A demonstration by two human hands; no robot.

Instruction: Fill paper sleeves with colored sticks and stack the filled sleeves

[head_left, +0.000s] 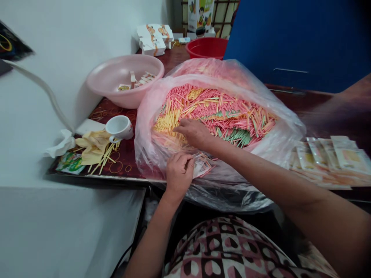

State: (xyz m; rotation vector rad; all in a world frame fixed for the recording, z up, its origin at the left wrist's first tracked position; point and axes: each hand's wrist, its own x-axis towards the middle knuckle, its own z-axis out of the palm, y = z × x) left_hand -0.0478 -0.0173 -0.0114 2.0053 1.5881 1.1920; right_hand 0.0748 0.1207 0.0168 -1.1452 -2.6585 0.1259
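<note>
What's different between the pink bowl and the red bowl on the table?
The pink basin is pale, and the red basin is bright. The pink basin sits nearer and tilts, while the red basin sits farther back, partly behind the clear plastic bag. The pink basin holds paper packets; the red basin shows nothing inside from here. Both are round basins on the dark red table top.

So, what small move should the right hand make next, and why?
Probably the right hand should pinch up a few yellow sticks, since it lies right beside them, while the left hand holds a printed paper packet close by, at the edge of the clear plastic bag.
</note>
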